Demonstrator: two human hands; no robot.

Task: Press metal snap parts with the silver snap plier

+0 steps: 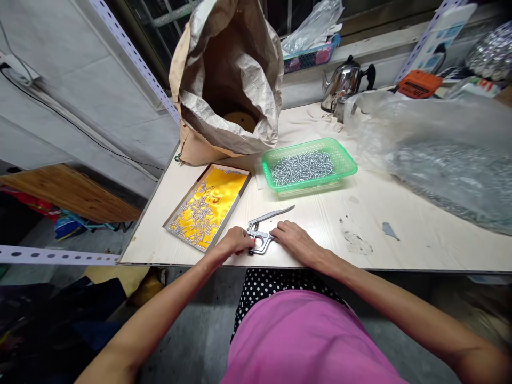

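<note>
Silver spring-loaded hand pliers lie near the table's front edge, their upper handle spread away from the lower one. My right hand grips the end of the lower handle, fingers bent over it. At the jaw end, my left hand is closed in a pinch; a small red spot shows by its fingertips, but what they hold is hidden. Left of that hand lies a shallow tray with a yellow lining and many small metal pins. A green plastic basket full of similar small metal parts stands behind the pliers.
A large open paper sack stands at the back left of the table. To the right lies a big clear plastic bag of metal parts. Behind are a steel kettle and an orange box.
</note>
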